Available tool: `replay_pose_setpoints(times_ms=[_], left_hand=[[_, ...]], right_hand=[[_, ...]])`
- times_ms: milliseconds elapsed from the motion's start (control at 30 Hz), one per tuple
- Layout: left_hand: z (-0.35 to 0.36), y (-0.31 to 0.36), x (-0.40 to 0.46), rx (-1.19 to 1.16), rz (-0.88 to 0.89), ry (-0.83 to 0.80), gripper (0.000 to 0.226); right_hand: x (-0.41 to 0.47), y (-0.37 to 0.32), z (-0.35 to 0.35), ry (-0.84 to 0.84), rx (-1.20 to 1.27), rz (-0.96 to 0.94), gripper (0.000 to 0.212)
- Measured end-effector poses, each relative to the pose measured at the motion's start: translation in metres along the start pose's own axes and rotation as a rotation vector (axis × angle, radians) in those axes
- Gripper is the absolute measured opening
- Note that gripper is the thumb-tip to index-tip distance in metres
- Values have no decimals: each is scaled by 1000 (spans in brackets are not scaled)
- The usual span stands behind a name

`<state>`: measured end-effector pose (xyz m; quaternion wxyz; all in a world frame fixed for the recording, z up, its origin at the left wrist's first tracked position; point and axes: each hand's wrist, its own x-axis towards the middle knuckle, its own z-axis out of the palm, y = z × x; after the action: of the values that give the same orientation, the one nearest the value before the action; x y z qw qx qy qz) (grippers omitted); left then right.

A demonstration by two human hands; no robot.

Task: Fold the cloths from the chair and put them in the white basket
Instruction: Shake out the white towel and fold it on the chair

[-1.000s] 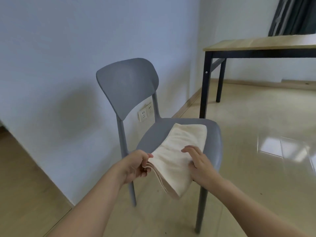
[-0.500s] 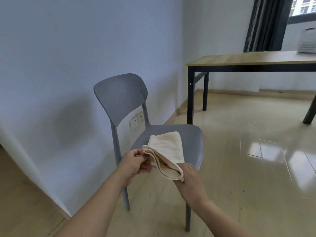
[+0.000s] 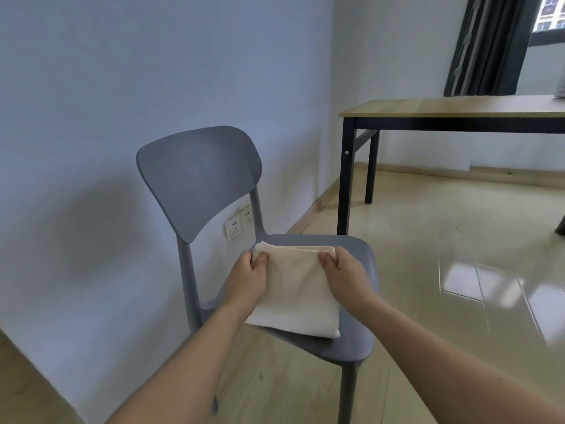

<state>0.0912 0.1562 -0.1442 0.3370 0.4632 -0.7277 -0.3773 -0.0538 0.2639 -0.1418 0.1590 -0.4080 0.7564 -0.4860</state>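
A cream cloth (image 3: 298,289), folded into a thick square, lies flat on the seat of the grey chair (image 3: 360,344). My left hand (image 3: 249,276) grips the cloth's far left corner, thumb on top. My right hand (image 3: 344,275) grips the far right corner the same way. A small white piece at the frame's right edge on the table may be the white basket (image 3: 560,92); I cannot tell for sure.
The chair stands close to a pale blue wall (image 3: 91,117) with two sockets (image 3: 238,223). A wooden table with black legs (image 3: 458,110) stands at the back right, dark curtains (image 3: 486,44) behind it. Glossy floor (image 3: 458,286) spreads to the right.
The cloth was hanging doubled between my hands above the seat edge; now it lies flat and square on the seat, with both hands at its far corners.
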Motion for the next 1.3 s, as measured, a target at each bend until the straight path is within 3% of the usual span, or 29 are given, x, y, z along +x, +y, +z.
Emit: replay_pose_setpoints(times_ms=[133,233,333,433,700,833,900,967,1033,1200,1300], left_hand=[[27,-8,51,29,-75,-39,30],[48,-29,78,78,-164,-92,34],[64,-51,90,251,-198,-127,40],[71,-56,92,452,-159,-90,41],[73,-43,99,684,-147,-137,41],[67,-44,107,659,-167,-197,43],[67,-47,105,673,-151,-168,46],[67,-46,100,687,-141,-126,48],[67,-46,101,651,-149,-127,50],[39,-39,99,148,-402,-341,56],[23,-33,77,41,-430,-518,25]], right_hand=[[61,13,14,-40,-85,93,35],[94,38,28,-124,-342,172,40],[103,63,43,-56,-541,255,47],[103,73,52,71,-642,211,52],[110,77,54,85,-722,150,52],[110,78,56,76,-755,153,50],[109,78,56,104,-733,123,39],[109,79,53,70,-670,12,29],[110,81,46,-56,-679,-128,31],[107,79,28,-230,-870,-162,46],[101,70,26,-280,-919,-108,44]])
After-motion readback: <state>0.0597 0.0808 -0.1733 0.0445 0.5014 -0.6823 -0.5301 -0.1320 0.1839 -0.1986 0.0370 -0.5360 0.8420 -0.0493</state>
